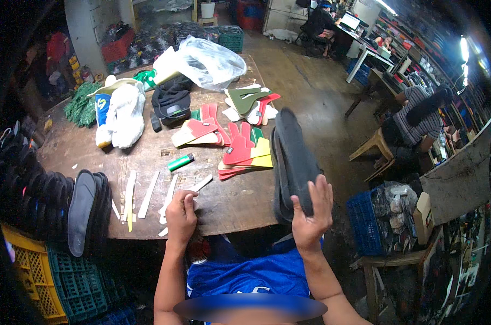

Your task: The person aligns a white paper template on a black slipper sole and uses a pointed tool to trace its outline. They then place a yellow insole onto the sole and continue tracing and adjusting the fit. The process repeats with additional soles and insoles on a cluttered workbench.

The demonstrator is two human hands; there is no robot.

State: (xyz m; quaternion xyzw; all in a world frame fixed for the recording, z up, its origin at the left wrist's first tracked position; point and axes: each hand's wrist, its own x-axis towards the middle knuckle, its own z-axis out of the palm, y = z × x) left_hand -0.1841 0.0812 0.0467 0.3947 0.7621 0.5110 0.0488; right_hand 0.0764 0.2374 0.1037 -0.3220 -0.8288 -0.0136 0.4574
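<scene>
My left hand (180, 215) is closed at the table's near edge, its thumb on top. A thin white strip (203, 182) sticks out from its far side. More white strips (149, 195) lie on the wood beside it. My right hand (313, 212) is open, fingers stretched up and thumb apart, against the near end of a stack of black shoe soles (295, 157) at the table's right edge. Between the hands and further off lie red, yellow and green cut shoe-upper pieces (240, 151). A green tube (180, 162) lies near the strips.
More black soles (84, 211) stand in rows along the left edge. Farther back on the wooden table (66, 146) are a black cap (171, 100), white-wrapped bundles (125, 116) and a clear plastic bag (213, 62). Crates (31, 271) stand lower left; a seated person (418, 116) works at right.
</scene>
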